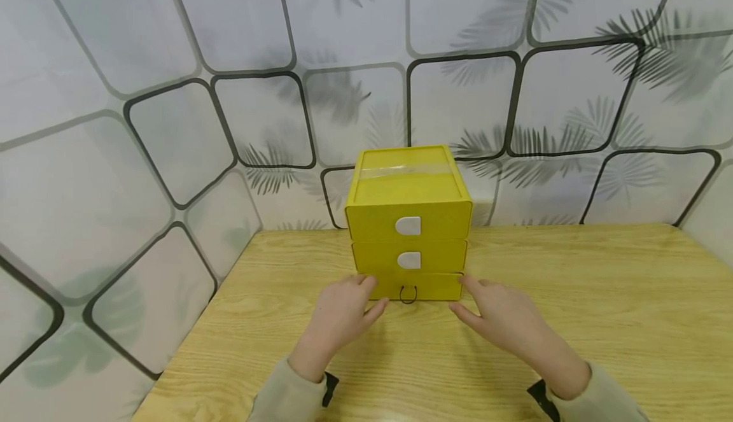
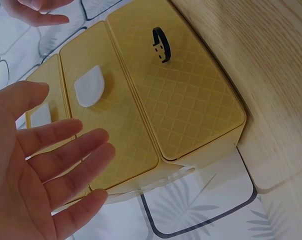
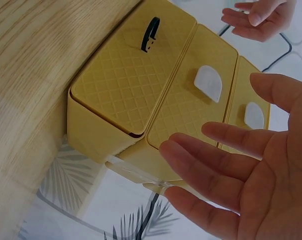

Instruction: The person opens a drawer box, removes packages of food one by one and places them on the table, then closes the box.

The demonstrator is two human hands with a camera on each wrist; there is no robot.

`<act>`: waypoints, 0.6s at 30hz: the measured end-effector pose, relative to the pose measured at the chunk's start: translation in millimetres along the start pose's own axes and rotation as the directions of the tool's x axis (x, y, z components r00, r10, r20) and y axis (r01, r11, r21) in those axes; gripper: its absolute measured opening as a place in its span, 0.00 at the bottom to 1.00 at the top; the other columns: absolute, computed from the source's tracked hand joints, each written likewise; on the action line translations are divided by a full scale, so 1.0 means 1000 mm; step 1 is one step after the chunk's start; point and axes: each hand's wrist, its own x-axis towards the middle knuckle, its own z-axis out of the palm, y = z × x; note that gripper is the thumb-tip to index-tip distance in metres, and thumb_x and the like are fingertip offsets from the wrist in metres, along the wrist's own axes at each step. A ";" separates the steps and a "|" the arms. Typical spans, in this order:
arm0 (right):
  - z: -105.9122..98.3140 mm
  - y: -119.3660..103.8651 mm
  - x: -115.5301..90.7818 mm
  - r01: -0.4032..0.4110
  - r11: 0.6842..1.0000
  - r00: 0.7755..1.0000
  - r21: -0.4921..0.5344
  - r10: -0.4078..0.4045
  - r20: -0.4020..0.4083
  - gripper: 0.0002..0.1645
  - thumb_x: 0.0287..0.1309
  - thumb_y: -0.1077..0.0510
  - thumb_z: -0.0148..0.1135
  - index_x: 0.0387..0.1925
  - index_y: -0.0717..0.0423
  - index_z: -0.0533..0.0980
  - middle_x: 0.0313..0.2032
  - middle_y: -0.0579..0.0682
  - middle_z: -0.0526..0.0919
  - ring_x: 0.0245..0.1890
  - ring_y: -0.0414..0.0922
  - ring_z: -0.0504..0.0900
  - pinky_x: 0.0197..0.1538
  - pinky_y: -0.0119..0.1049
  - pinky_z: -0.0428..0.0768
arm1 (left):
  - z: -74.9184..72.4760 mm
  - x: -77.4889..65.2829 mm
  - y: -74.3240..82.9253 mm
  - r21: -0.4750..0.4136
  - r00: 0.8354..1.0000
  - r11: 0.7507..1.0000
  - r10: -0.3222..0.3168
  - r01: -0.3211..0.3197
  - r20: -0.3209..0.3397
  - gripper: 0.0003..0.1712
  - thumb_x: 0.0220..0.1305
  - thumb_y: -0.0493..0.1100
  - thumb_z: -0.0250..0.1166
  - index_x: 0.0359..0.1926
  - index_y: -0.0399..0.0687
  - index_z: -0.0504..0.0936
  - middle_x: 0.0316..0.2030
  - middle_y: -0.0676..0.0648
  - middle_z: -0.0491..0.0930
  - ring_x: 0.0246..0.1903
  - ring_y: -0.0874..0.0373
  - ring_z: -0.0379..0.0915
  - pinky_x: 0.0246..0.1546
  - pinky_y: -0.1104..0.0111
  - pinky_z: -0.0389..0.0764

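A yellow three-drawer box stands on the table against the wall. White tabs mark its upper two drawers, and a black loop handle hangs on the bottom drawer. My left hand is in front of the box's lower left corner, fingers spread and relaxed in the left wrist view. On the other side, my right hand mirrors it near the lower right corner, its fingers loosely extended. In both wrist views nothing lies in either palm. All the drawers appear pushed in.
The wood-grain table runs to both sides of the box. Patterned covering with leaf prints lines the wall behind and to the left. Clear tape crosses the box's top.
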 end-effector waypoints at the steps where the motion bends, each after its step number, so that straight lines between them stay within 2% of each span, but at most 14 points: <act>1: 0.000 0.000 0.000 -0.001 1.000 1.000 0.001 0.001 0.002 0.39 0.42 0.30 0.36 0.45 0.55 0.65 0.35 0.54 0.74 0.27 0.46 0.74 0.22 0.38 0.71 | 0.000 0.000 0.000 -0.004 1.000 1.000 0.004 -0.004 -0.021 0.15 0.49 0.55 0.50 0.22 0.49 0.69 0.12 0.56 0.61 0.11 0.65 0.54 0.06 0.77 0.54; 4: 0.000 0.000 0.000 -0.003 1.000 1.000 0.000 0.003 0.008 0.39 0.42 0.30 0.36 0.45 0.55 0.66 0.34 0.53 0.74 0.26 0.45 0.74 0.22 0.38 0.71 | -0.001 0.001 -0.002 -0.020 0.996 1.000 0.010 -0.011 -0.088 0.14 0.49 0.53 0.50 0.24 0.48 0.71 0.16 0.54 0.66 0.14 0.63 0.59 0.08 0.77 0.58; 8: 0.001 -0.001 0.001 -0.005 1.000 1.000 -0.007 0.005 0.014 0.39 0.42 0.30 0.36 0.44 0.55 0.66 0.34 0.53 0.74 0.24 0.44 0.74 0.19 0.36 0.70 | -0.002 0.004 -0.006 -0.052 0.980 0.998 0.015 -0.026 -0.199 0.13 0.50 0.50 0.50 0.27 0.45 0.73 0.21 0.51 0.70 0.18 0.61 0.64 0.13 0.75 0.65; 13: 0.003 0.000 0.001 -0.003 1.000 1.000 -0.011 0.003 0.016 0.38 0.42 0.30 0.37 0.43 0.54 0.67 0.34 0.52 0.75 0.24 0.43 0.74 0.18 0.34 0.69 | -0.008 0.009 -0.012 -0.137 0.944 0.990 -0.012 -0.036 -0.330 0.12 0.50 0.47 0.51 0.27 0.43 0.73 0.24 0.50 0.71 0.24 0.59 0.66 0.22 0.72 0.70; 18: 0.004 0.000 0.001 0.001 1.000 1.000 -0.004 -0.001 0.010 0.36 0.42 0.32 0.40 0.43 0.55 0.67 0.34 0.52 0.75 0.24 0.44 0.74 0.19 0.35 0.70 | -0.015 0.012 -0.021 -0.209 0.893 0.978 -0.082 -0.015 -0.443 0.13 0.51 0.46 0.51 0.30 0.40 0.74 0.28 0.47 0.73 0.28 0.56 0.68 0.22 0.70 0.71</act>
